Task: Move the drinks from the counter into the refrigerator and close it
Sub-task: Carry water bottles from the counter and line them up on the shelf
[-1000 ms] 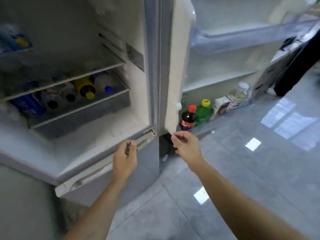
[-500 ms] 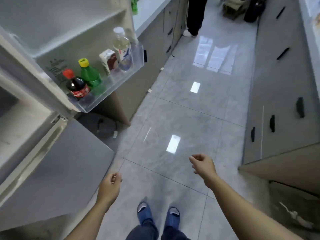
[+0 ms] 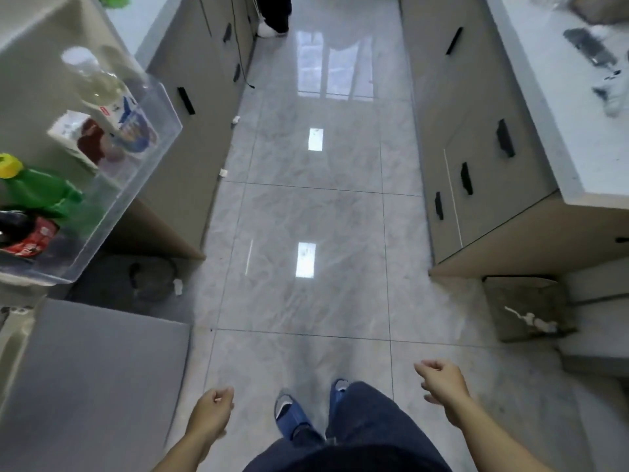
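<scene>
Left hand (image 3: 212,415) and right hand (image 3: 442,379) — fingers loosely curled, holding nothing — hang over glossy grey tiled floor (image 3: 306,216); clear plastic door shelf (image 3: 102,229) holds bottles.

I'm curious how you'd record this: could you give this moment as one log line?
left hand: empty | right hand: empty | fridge door: open | door bin: holds bottles, carton

A home kitchen: grey cabinets (image 3: 476,137) with black handles run down both sides of a glossy tiled floor (image 3: 306,216) under pale countertops (image 3: 561,107), and an open refrigerator door's shelf (image 3: 136,158) holds bottled drinks.
</scene>
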`<state>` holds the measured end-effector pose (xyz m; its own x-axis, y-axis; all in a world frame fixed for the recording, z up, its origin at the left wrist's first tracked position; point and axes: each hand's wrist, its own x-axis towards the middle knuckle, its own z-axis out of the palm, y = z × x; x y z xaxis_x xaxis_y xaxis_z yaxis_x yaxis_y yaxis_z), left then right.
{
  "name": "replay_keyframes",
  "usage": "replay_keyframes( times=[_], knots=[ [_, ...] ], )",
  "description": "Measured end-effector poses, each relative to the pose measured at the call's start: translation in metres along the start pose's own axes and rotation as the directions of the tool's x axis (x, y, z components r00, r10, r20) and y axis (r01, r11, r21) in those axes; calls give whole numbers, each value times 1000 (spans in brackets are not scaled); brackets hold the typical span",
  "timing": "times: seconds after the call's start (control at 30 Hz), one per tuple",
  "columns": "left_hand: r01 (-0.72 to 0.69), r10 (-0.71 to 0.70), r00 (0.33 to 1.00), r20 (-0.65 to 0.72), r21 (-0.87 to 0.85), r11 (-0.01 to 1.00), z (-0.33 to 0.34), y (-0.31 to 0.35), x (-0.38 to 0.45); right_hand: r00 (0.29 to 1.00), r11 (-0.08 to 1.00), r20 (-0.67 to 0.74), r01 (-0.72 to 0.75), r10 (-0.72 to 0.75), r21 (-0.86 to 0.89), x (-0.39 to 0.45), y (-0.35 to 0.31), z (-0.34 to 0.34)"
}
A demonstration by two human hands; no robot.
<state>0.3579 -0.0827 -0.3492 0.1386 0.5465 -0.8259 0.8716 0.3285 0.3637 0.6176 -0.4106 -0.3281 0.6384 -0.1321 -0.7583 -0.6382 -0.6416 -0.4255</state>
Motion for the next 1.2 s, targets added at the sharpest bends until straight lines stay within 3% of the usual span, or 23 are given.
replay_keyframes(
  times=[0.23, 0.4, 0.53, 0.7, 0.93, 1.2],
  knots=[
    [-124, 121, 990, 76, 42, 991, 18, 106, 33, 979, 979, -39, -198, 200, 56, 15, 29, -14],
    [-179, 180, 982, 62, -25, 984, 42, 200, 56, 967, 966, -23, -252, 253, 54, 62, -6, -28],
    [-145, 145, 989, 8, -32, 989, 54, 255, 63, 970, 968, 25, -244, 243, 58, 110, -82, -43],
    [-125, 122, 992, -44, -71, 990, 65, 306, 76, 994, 999, 101, -36, 37, -6, 172, -212, -46],
    [-3, -10, 996, -87, -146, 989, 61, 335, 106, 963, 987, 220, 162, -156, -7, 221, -382, -9],
    [164, -201, 972, -122, -259, 952, 35, 390, 180, 943, 964, 275, 230, -188, -131, 262, -517, 48]
  ],
)
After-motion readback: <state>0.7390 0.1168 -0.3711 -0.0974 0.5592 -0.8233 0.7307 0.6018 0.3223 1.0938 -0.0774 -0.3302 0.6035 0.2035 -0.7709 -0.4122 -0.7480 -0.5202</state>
